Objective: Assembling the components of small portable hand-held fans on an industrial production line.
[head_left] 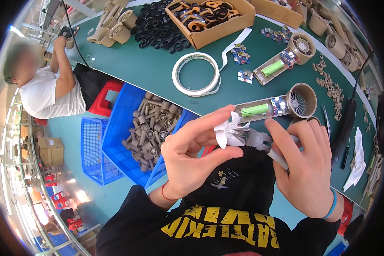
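Note:
A small white fan impeller (223,133) is pinched between the thumb and fingers of my left hand (187,149). My right hand (305,164) is closed round the grey handles of a pair of pliers (257,139). The jaws reach the middle of the impeller; whether they grip it is too small to tell. Just beyond my hands lies an opened beige fan housing (302,100), with a green battery cell (255,110) and a blue circuit board (279,105) in its handle. Part of another round beige piece shows behind my right hand.
A second opened fan housing (302,46), blue circuit boards (240,55) and a white tape roll (178,80) lie on the green table (153,70). Further back stands a cardboard box (219,34) of orange-black parts. A blue crate (115,123) holds beige housings. A co-worker (51,91) sits left.

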`<state>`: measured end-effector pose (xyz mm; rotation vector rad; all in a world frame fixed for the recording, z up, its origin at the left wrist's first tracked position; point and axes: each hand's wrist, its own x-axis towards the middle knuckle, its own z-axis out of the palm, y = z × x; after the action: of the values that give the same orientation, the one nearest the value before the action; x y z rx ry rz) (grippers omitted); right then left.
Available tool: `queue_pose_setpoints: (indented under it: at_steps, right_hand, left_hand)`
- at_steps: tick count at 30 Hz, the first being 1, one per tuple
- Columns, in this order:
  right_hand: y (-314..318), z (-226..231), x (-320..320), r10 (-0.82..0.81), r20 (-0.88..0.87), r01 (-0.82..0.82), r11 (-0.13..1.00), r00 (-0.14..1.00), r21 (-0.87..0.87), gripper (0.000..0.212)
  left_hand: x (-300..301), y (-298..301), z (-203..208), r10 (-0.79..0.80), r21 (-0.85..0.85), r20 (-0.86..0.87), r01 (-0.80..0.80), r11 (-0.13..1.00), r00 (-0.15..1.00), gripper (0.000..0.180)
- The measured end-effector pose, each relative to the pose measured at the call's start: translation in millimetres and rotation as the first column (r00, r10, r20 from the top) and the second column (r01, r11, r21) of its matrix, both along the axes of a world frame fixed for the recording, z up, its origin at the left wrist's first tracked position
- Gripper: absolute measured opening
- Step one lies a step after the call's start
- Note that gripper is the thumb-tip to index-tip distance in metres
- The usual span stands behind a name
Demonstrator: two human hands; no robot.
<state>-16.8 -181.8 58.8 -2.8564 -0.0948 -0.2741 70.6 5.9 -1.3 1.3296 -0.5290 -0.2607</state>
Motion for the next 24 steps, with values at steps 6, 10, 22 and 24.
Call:
queue_pose_setpoints:
  at_steps: [6,10,22,24]
  right_hand:
    - [-0.5,6.6,-0.6,0.011,0.003,-0.011,0.998,1.0,-0.058,0.05]
    - [-4.4,7.3,-1.1,-0.015,-0.011,0.014,0.998,1.0,-0.06,0.049]
    - [-7.1,2.3,-1.7,-0.016,-0.03,0.016,1.0,0.999,-0.01,0.046]
    - [-6.8,0.0,-1.9,-0.013,-0.006,0.013,1.0,1.0,-0.023,0.047]
  left_hand:
    - [-1.4,-3.6,-3.1,-0.038,-0.034,0.002,0.038,0.999,0.999,0.063]
    - [2.5,-6.2,-2.4,-0.025,-0.027,0.065,0.027,0.999,0.998,0.062]
    - [1.7,-9.7,-9.9,-0.006,-0.031,0.133,0.01,0.999,0.991,0.059]
    - [1.9,-10.0,-12.8,-0.022,-0.032,0.13,0.026,0.999,0.991,0.059]
